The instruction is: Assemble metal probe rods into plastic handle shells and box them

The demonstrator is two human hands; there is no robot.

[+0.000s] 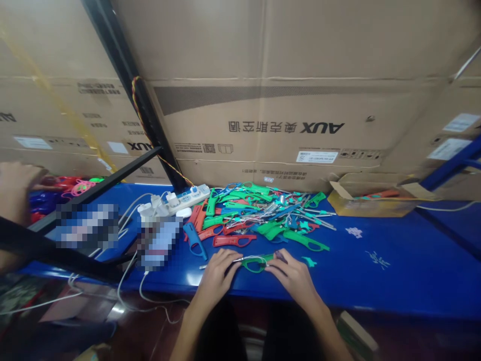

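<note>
At the front edge of the blue table, my left hand [220, 268] is closed around a thin metal lighter tube [203, 267] whose end sticks out to the left. A green lighter handle half [253, 265] lies between my two hands, its loop facing me. Thin white wire [257, 257] runs along its upper side. My right hand [293, 276] pinches the handle's right end, and a small dark part shows by the index finger. Exactly what the fingertips grip is partly hidden. Just beyond is a pile of green, red and blue handle halves [233, 240] with metal tubes and wires.
A power strip [193, 198] with plugs and white cables stands left of the pile. An open carton [370, 205] holds orange pieces at the right. Small pale parts [378, 259] lie on the blue table [413, 271]. Another person's hand [18, 185] shows beyond the black frame [86, 193].
</note>
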